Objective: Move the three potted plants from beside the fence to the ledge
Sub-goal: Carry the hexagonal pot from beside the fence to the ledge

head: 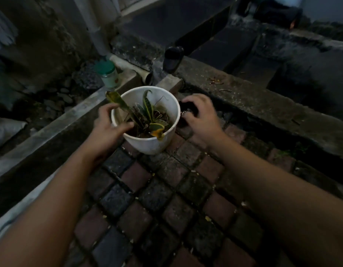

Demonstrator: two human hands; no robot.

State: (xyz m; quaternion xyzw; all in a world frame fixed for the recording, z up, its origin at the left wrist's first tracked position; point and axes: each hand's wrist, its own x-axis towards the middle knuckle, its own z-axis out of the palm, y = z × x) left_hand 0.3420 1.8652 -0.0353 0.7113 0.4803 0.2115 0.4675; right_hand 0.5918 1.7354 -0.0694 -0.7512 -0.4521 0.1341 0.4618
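Observation:
A white pot (151,143) with a green and yellow leafy plant (147,114) stands on the brick paving, in the corner where two concrete curbs meet. My left hand (109,126) grips its left rim, thumb inside and fingers curled around the outside. Just to the right of the pot, my right hand (201,120) has its fingers spread over a small dark object (189,107) that is too dim to identify. It is not touching the pot. The concrete ledge (253,101) runs behind that hand, toward the right.
A glass jar with a green lid (108,74) stands on the left curb (51,130) behind the pot. Beside it lies a pale pipe (132,69), and a black sandal (173,58) rests on the ledge's far end. Red and grey brick paving (166,199) lies below my arms.

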